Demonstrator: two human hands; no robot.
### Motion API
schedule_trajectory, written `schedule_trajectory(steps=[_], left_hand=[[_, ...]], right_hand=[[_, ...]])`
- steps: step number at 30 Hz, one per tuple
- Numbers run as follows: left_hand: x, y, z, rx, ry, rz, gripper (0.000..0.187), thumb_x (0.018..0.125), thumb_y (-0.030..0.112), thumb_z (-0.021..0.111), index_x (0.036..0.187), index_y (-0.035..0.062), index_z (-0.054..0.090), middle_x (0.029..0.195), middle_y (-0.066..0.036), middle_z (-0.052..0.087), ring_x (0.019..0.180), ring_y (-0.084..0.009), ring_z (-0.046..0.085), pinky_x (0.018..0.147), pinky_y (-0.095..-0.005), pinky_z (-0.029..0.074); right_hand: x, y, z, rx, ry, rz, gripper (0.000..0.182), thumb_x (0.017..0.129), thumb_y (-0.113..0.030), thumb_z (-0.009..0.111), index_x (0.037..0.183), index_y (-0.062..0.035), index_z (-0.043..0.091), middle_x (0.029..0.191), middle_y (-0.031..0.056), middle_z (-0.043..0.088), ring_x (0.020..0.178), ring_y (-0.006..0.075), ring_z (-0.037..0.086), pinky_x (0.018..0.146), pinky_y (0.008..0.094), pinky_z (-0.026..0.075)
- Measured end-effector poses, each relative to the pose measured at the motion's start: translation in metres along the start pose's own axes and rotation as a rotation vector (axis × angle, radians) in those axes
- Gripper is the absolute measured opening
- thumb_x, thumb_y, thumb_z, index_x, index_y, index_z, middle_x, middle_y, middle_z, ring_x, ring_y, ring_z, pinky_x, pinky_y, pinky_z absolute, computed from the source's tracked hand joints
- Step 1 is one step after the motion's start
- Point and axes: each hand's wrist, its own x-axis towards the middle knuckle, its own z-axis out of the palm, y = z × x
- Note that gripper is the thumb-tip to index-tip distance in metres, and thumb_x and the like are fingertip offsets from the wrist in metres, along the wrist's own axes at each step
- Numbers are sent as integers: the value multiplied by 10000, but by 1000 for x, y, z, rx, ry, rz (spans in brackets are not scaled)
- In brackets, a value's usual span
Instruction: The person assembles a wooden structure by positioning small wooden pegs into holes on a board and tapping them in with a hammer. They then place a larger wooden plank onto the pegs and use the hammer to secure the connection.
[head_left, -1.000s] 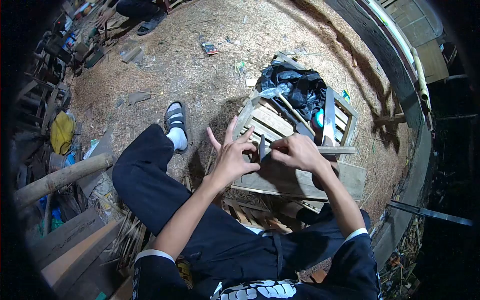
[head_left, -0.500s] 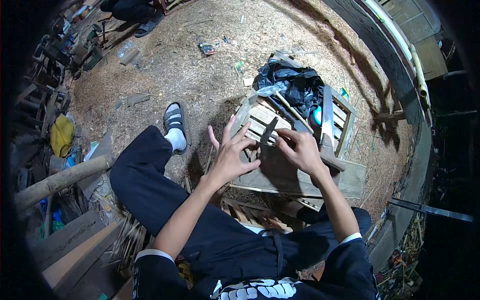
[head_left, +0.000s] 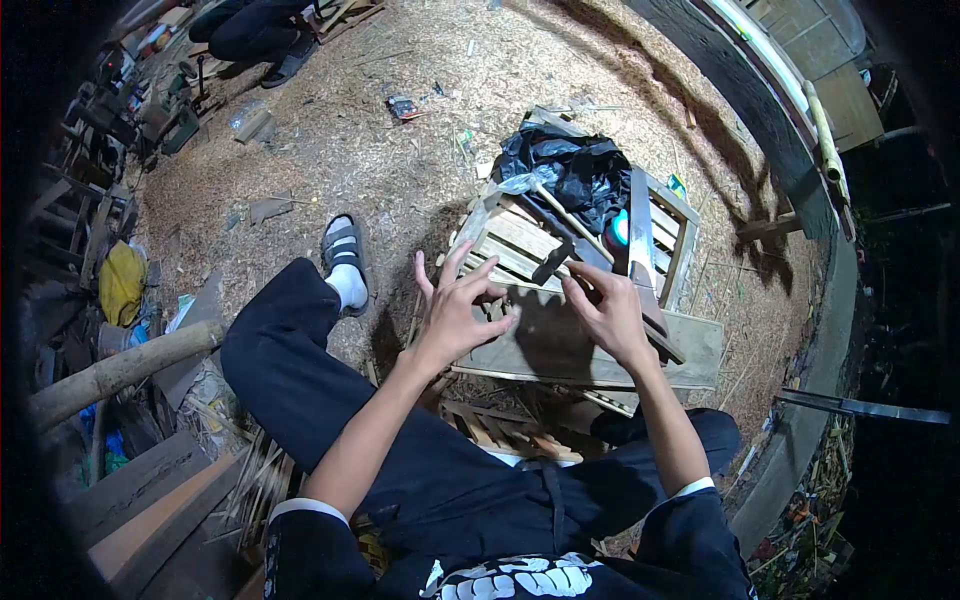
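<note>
While the left hand gapes, the right hand pinches a dark strip near a black bag, contents unclear

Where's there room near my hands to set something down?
Free: the board between your left hand and right hand; the shaving-strewn ground between your sandal and the slatted wood. Crowded: its far and right sides, with black plastic and a long blade.

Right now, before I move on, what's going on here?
Someone is working bare-handed over a slatted wooden stand. The right hand holds a dark, flat piece at its fingertips. The left hand hovers apart from it, fingers spread; whether it pinches anything thin is unclear. A black plastic bag and a long-bladed tool lie on the stand.
</note>
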Motion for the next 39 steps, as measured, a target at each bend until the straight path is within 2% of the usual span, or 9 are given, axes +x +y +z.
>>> schedule_trajectory(steps=[10, 13, 17, 19, 25, 27, 31, 32, 39], left_hand=[[-2, -13, 0, -3, 13, 47, 382, 736, 409, 910, 1022, 168, 835, 1517, 33, 636, 1596, -253, 293, 1247, -674, -133], [0, -14, -4, 34, 56, 63, 363, 734, 440, 898, 993, 192, 845, 1503, 2, 648, 1595, -274, 295, 1222, -731, -130], [1, -13, -5, 41, 38, 60, 359, 691, 413, 913, 954, 176, 847, 1491, 38, 657, 1600, -281, 282, 1223, -717, -149], [0, -14, -3, 43, 27, 61, 368, 670, 400, 918, 946, 167, 846, 1485, 59, 661, 1605, -283, 274, 1233, -691, -164], [-1, -17, -1, 4, 60, 67, 387, 653, 408, 922, 941, 161, 846, 1484, 67, 661, 1607, -297, 265, 1216, -711, -175], [1, -17, 1, 22, 70, 72, 386, 650, 411, 922, 942, 170, 847, 1489, 69, 658, 1607, -297, 265, 1213, -714, -178], [-1, -18, 0, 34, 50, 62, 374, 651, 408, 922, 941, 184, 849, 1493, 76, 653, 1609, -294, 259, 1211, -714, -180], [0, -17, 0, 22, 58, 64, 385, 656, 421, 918, 944, 174, 852, 1483, 55, 663, 1608, -303, 259, 1202, -740, -164], [0, -18, 1, 11, 49, 66, 366, 667, 421, 914, 933, 176, 854, 1470, 37, 673, 1614, -314, 239, 1190, -769, -152]], right_hand=[[17, -8, 19, 3, -107, -55, 319, 975, -304, 681, 1152, -61, 786, 913, 223, 760, 823, 414, 735, 743, 476, 580], [21, -14, 9, -200, -276, -184, 303, 976, -275, 675, 1143, -47, 785, 910, 221, 760, 808, 403, 740, 734, 461, 580], [28, -8, 15, 49, -54, -248, 337, 972, -301, 692, 1156, -35, 782, 906, 189, 771, 761, 325, 744, 716, 427, 568], [24, -10, 13, -176, -274, -282, 301, 980, -264, 689, 1148, -32, 780, 895, 196, 762, 754, 318, 743, 706, 413, 561], [32, -8, 14, -60, -223, -138, 331, 969, -297, 686, 1158, -42, 782, 944, 208, 770, 782, 358, 739, 736, 430, 572], [32, -9, 8, -209, -380, -186, 345, 967, -307, 690, 1166, -40, 781, 982, 214, 772, 804, 344, 754, 751, 418, 579], [34, -13, 4, -65, -272, -110, 375, 954, -370, 691, 1143, -62, 790, 972, 205, 769, 849, 380, 746, 779, 445, 585], [30, -5, 10, -169, -317, -246, 355, 952, -354, 691, 1132, -63, 785, 931, 195, 764, 825, 379, 740, 747, 444, 577], [33, -11, 9, -187, -326, -255, 323, 945, -318, 695, 1131, -67, 778, 911, 201, 755, 815, 375, 741, 721, 444, 570]])
